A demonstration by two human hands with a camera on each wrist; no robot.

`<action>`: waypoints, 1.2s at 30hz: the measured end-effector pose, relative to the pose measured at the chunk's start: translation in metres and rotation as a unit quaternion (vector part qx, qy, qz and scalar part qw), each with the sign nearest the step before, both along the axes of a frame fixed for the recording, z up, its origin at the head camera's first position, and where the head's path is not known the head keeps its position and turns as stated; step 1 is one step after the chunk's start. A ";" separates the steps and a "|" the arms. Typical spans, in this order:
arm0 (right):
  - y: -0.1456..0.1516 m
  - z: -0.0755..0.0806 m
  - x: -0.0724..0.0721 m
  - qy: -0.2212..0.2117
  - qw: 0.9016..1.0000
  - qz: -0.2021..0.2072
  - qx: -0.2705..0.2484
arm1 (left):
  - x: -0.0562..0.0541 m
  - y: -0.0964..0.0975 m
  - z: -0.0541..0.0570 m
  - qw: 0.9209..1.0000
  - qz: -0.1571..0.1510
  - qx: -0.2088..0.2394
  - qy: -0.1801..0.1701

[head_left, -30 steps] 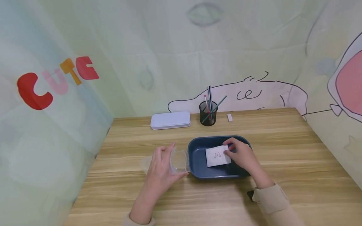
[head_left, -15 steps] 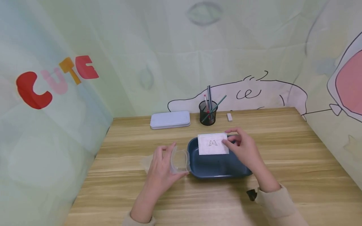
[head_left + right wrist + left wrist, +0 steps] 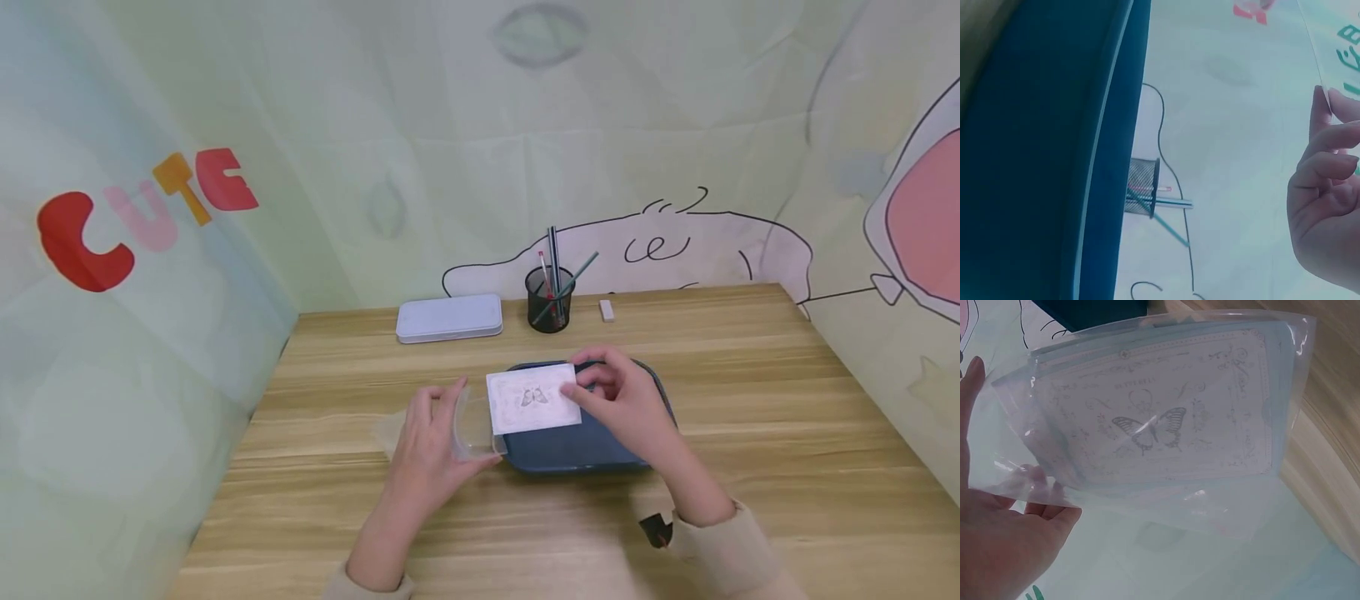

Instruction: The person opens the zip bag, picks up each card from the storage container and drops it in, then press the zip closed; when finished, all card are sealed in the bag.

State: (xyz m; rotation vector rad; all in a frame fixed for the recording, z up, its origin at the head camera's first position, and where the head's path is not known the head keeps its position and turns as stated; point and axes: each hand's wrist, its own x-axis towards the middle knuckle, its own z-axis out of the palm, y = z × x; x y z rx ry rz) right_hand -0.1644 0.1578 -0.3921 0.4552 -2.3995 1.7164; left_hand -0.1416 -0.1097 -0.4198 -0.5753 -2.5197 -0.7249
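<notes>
My left hand (image 3: 423,454) grips a clear plastic bag (image 3: 472,429) by its mouth, which stands spread between thumb and fingers. Through the bag in the left wrist view show printed cards (image 3: 1154,425), the front one bearing a butterfly. Between thumb and fingers, my right hand (image 3: 626,408) pinches a white butterfly card (image 3: 534,398) by its right end. That card is held over the left part of a dark blue bin (image 3: 577,450), its left end overlapping the bag's mouth in the head view. In the right wrist view the card appears nearly edge-on.
Along the back of the wooden table (image 3: 337,358) are a pale flat case (image 3: 450,317), a black mesh pen holder (image 3: 548,310) with several pens, and a small white eraser-like block (image 3: 607,311). Behind hangs a printed curtain (image 3: 420,167).
The right hand has lifted the card from inside the bin and carried it left to the bag's mouth. The left hand has stayed in place holding the bag.
</notes>
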 end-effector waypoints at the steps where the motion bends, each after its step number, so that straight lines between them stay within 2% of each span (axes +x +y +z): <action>1: -0.002 0.000 0.001 0.007 1.000 0.000 0.006 | 0.000 0.000 0.000 1.000 0.000 0.001 0.000; 11: -0.018 0.000 0.007 0.051 0.997 0.011 0.057 | 0.000 0.000 0.001 1.000 0.001 -0.003 0.011; 16: -0.023 0.001 0.007 0.057 0.996 0.010 0.070 | 0.000 -0.001 0.000 1.000 0.006 -0.004 0.018; 25: -0.024 0.006 0.009 0.068 0.992 -0.006 0.107 | 0.000 -0.002 0.002 1.000 0.011 0.003 0.010; 31: -0.035 0.003 0.006 0.080 0.992 0.023 0.091 | 0.000 -0.002 0.001 1.000 0.002 0.002 0.021; 36: -0.045 0.000 0.004 0.072 0.994 0.033 0.077 | -0.001 -0.001 0.000 0.999 -0.002 -0.002 0.033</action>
